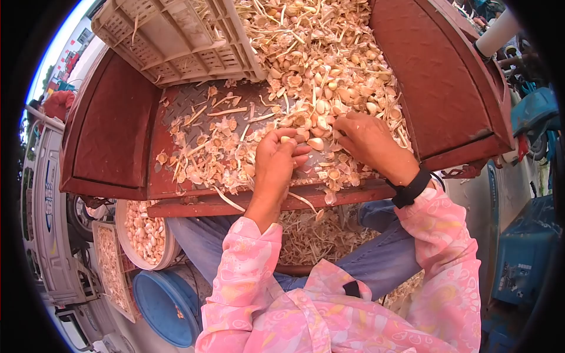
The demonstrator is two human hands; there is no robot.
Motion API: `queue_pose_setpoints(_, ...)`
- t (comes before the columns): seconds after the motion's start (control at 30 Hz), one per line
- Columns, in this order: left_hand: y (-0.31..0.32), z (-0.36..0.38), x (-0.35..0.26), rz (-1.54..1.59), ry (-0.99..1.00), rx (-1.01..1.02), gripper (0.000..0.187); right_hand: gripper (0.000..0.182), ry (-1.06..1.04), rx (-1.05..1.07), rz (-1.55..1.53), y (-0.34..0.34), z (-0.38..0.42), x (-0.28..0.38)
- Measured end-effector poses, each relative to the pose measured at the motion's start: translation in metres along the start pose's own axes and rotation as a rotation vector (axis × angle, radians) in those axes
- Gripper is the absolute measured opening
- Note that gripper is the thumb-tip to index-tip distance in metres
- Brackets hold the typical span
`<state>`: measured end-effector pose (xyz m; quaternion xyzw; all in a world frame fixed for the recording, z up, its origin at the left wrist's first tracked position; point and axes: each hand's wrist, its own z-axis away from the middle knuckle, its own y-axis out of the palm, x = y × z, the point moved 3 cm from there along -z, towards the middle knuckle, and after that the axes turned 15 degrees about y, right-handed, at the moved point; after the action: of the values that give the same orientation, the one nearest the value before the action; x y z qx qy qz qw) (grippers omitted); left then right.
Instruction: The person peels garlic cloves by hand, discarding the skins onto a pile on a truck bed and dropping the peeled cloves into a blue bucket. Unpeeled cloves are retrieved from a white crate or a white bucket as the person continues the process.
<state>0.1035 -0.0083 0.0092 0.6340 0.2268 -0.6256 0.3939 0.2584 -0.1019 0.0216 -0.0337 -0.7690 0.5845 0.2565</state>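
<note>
My left hand (pixel 274 163) is palm up over the front of a red metal truck bed (pixel 220 204). Its curled fingers and thumb close on a pale garlic clove (pixel 285 140). To its right, my right hand (pixel 372 143) faces down at the edge of a heap of garlic cloves (pixel 347 76). Those fingers are bent together against the heap, and their tips are partly hidden. One loose clove (pixel 316 143) lies between the two hands. Papery skins and dry stalks (pixel 226 147) cover the bed around my left hand.
A cream plastic crate (pixel 176 41) leans tilted at the bed's back left. Red side walls (pixel 444 70) flank the heap. Below left stand a white bucket of cloves (pixel 147 235), a blue bucket (pixel 168 306) and a tray of garlic scraps (pixel 112 265). Husks (pixel 321 235) lie between my legs.
</note>
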Motion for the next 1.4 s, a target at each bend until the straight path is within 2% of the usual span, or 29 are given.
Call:
queue_pose_setpoints(0.13, 0.001, 0.015, 0.002, 0.113, -0.049, 0.065, 0.026, 0.010, 0.046, 0.070, -0.017, 0.004, -0.003, -0.005)
queue_pose_setpoints(0.3, 0.022, 0.013, 0.014, 0.105, -0.053, 0.192, 0.037, 0.006, -0.060, -0.027, -0.250, -0.010, 0.008, 0.016)
queue_pose_setpoints(0.43, 0.023, 0.013, 0.021, 0.280, -0.023, 0.209, 0.033, 0.008, -0.138, -0.088, -0.342, -0.024, 0.017, 0.039)
queue_pose_setpoints(0.53, 0.013, 0.019, 0.016, 0.292, -0.017, 0.175, 0.028, 0.010, 0.120, 0.034, -0.649, -0.027, 0.012, 0.014)
queue_pose_setpoints(0.57, 0.006, 0.022, 0.012, 0.380, -0.025, 0.161, 0.027, 0.011, 0.243, -0.019, -0.704, -0.031, 0.008, -0.003)
queue_pose_setpoints(0.63, -0.011, 0.027, 0.005, 0.550, -0.044, 0.133, 0.025, 0.010, 0.314, -0.071, -0.453, -0.038, 0.003, -0.038)
queue_pose_setpoints(0.73, -0.022, 0.031, 0.003, 0.674, -0.138, 0.108, 0.025, 0.008, 0.127, -0.027, -0.194, -0.030, 0.013, -0.031)
queue_pose_setpoints(0.83, -0.015, 0.031, 0.009, 0.684, -0.164, 0.141, 0.026, 0.014, 0.023, 0.014, 0.099, -0.019, 0.022, -0.013)
queue_pose_setpoints(0.87, -0.011, 0.031, 0.011, 0.692, -0.159, 0.155, 0.027, 0.014, 0.089, 0.081, 0.150, -0.018, 0.020, -0.012)
queue_pose_setpoints(1.0, -0.002, 0.032, 0.013, 0.675, -0.114, 0.160, 0.029, 0.017, -0.010, 0.092, 0.148, -0.013, 0.011, -0.013)
queue_pose_setpoints(1.23, -0.001, 0.033, 0.013, 0.613, -0.044, 0.107, 0.030, 0.019, -0.028, 0.045, 0.191, -0.009, 0.005, -0.005)
queue_pose_setpoints(1.33, 0.002, 0.035, 0.014, 0.655, -0.071, 0.064, 0.033, 0.012, 0.079, 0.078, 0.001, -0.019, 0.002, 0.001)
queue_pose_setpoints(1.4, 0.009, 0.037, 0.013, 0.704, -0.145, -0.019, 0.032, 0.015, -0.018, 0.132, -0.265, -0.027, 0.007, 0.024)
